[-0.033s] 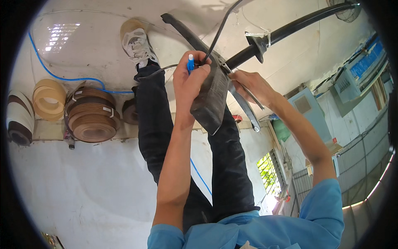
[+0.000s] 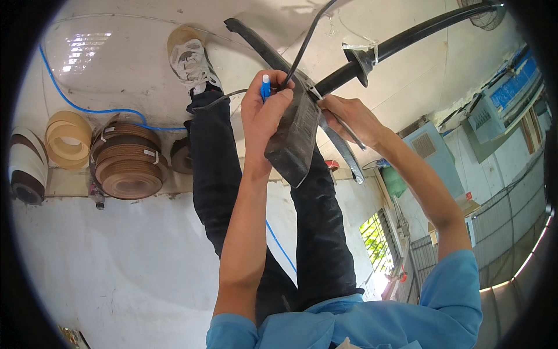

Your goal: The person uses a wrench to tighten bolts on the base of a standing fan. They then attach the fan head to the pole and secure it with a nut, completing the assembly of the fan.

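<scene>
My left hand (image 2: 263, 113) is closed, thumb and fingers pinched on a black cable (image 2: 303, 49) at the side of a dark block-shaped foot (image 2: 289, 148). From the same hand sticks a small blue piece with a white tip (image 2: 265, 88), of a kind I cannot make out. My right hand (image 2: 351, 119) is closed round a slim grey metal tool (image 2: 349, 129), its end against the foot's far right side. The foot joins a curved black leg (image 2: 256, 43) and a black pole (image 2: 407, 43). My fingers hide the exact contact points.
Brown edging rolls (image 2: 129, 168), a beige roll (image 2: 68, 139) and a white roll (image 2: 26, 163) stand at the left along the wall. A blue hose (image 2: 87, 108) runs over the floor. My shoe (image 2: 193, 64) is left of the leg. Grey cabinets (image 2: 429, 148) stand at the right.
The near end of the block-shaped foot has shifted slightly left. The tool in my right hand has moved slightly left and up. Both hands keep their holds.
</scene>
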A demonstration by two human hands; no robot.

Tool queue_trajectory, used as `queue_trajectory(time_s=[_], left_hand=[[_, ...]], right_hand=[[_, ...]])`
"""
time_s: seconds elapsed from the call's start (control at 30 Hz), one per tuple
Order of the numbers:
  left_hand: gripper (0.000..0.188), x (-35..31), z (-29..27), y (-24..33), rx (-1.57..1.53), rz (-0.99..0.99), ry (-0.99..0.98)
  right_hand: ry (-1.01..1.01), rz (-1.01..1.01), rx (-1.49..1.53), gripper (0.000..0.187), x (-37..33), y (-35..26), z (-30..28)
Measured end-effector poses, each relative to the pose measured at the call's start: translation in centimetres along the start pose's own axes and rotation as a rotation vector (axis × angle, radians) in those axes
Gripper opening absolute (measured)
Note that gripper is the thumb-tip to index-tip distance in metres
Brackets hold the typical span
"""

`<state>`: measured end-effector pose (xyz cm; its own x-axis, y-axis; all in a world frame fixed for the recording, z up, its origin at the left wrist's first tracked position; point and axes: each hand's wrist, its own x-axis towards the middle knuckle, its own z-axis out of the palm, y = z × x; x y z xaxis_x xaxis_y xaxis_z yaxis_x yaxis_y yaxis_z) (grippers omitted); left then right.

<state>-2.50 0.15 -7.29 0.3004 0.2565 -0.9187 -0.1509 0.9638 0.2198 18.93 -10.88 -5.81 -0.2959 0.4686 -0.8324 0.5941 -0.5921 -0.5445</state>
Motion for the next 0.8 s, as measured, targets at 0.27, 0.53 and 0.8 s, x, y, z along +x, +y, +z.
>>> queue_trajectory(time_s=[0.27,0.53,0.8], left_hand=[[0.018,0.3,0.1,0.3,0.012,0.021,-0.008],[0.017,0.3,0.0,-0.1,-0.003,0.046,0.031],[0.016,0.6,-0.4,0.3,-0.023,0.061,0.016]], right_hand=[[-0.152,0.024,-0.050,0.024,3.1,-1.5,-2.4],[-0.191,-0.028,-0.229,0.028,8.8,-2.2,-3.9],[-0.271,0.278,-0.110,0.025,11.9,-2.9,-4.7]])
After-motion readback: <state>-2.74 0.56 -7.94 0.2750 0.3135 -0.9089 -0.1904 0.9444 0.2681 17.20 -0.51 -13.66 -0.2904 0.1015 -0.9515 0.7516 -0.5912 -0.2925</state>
